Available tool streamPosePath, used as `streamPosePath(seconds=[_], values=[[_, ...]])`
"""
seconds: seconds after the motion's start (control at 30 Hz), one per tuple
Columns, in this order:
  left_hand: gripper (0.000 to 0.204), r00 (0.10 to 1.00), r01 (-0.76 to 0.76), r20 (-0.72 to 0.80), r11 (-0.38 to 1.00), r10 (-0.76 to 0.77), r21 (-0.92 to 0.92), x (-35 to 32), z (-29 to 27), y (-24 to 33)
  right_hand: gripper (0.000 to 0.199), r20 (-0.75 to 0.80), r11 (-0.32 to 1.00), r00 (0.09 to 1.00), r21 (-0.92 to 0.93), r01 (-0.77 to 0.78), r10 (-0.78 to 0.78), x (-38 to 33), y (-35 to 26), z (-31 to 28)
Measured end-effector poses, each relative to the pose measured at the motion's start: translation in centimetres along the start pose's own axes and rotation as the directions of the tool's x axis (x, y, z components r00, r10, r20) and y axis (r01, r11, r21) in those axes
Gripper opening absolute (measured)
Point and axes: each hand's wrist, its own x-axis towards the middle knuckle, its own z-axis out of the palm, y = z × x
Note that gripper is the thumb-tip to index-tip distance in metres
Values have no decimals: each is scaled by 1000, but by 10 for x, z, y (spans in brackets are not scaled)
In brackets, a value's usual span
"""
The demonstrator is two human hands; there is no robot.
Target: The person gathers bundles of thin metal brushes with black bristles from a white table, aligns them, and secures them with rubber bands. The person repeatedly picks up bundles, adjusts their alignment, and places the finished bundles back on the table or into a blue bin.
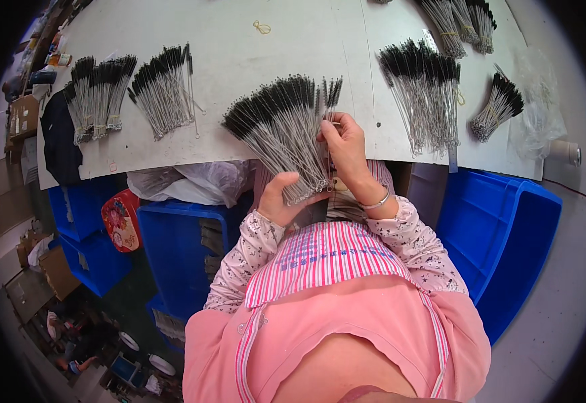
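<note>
When viewed from above, note at 12 o'clock a bunch of wire brushes, lying across the near edge of the white table, black bristles toward 11 o'clock, looped ends toward 6. See the left hand near the centre, gripping the lower stems, thumb above, fingers beneath. Observe the right hand at 1 to 2 o'clock, thumb and fingers pinched on the bunch's right edge. Compare similar brushes on the table: tied bundles at 10 o'clock, a fanned group just beside, a larger group and a small tied bundle toward 2. Find also a yellow band at 12, a blue crate at 3 and another blue crate at 8.
</note>
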Motion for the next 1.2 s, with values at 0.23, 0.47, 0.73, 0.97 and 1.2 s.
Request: streamPosePath(seconds=[0.23,0.47,0.73,0.97,1.2], values=[[40,952,15,-299,966,66,259,9,14,-9,38,29,1000,999,-5,16,-16,0,31,7],[28,937,-80,-302,950,175,302,5,28,0,26,205,974,955,18,-224,216,-7,-6,-7],[29,954,-62,-265,955,142,289,4,7,5,20,117,943,961,195,-269,250,-11,-10,-10],[33,967,-17,-247,989,53,144,2,3,5,18,165,884,926,279,-375,341,-16,-19,-7],[35,973,-72,-210,988,100,137,1,0,1,17,76,988,989,83,-131,125,-16,0,-10]])
